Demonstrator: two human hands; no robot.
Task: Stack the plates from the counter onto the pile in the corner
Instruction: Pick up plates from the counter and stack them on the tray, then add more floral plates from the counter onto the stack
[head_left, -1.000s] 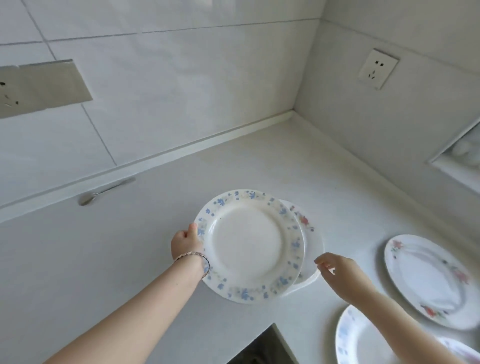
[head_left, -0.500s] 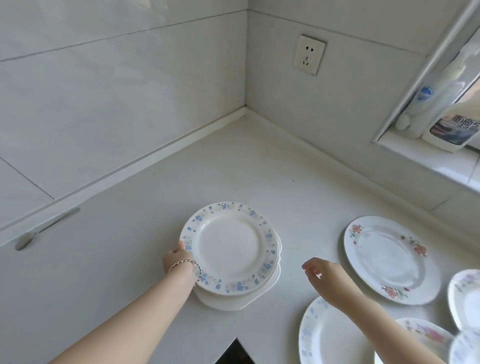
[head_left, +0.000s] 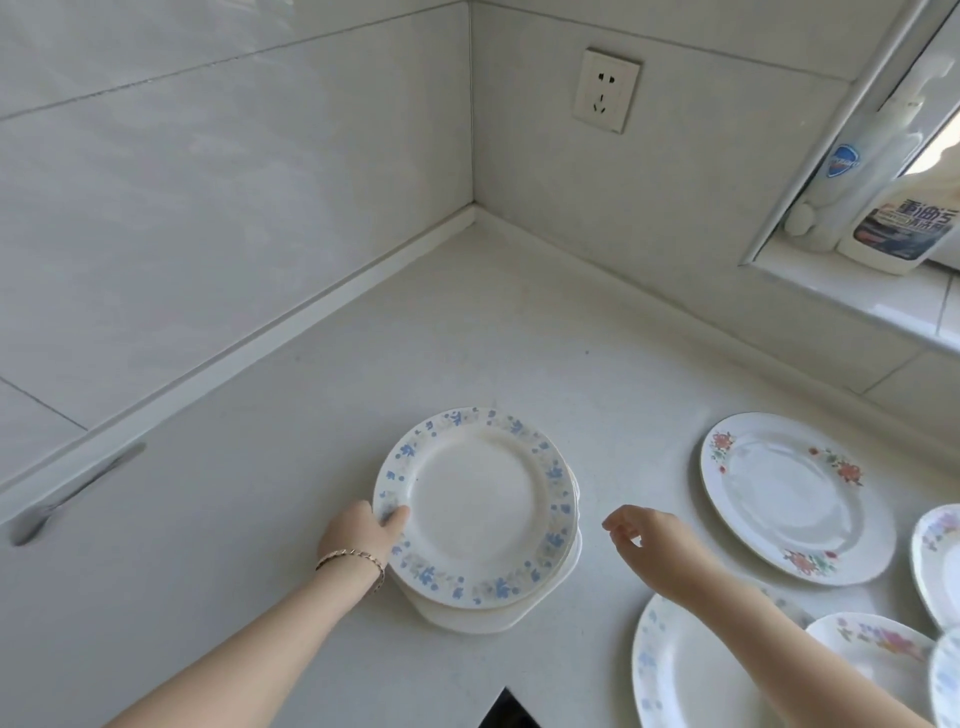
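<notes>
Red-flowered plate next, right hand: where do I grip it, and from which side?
Pinch the red-flowered plate by its near-left rim, right hand coming from the pile side. It lies flat, so only the upturned rim offers purchase; that edge faces the hand, and another plate crowds its right.

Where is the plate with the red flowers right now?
In the head view, the red-flowered plate lies flat on the counter at right, apart from the pile, just beyond the right hand.
</notes>
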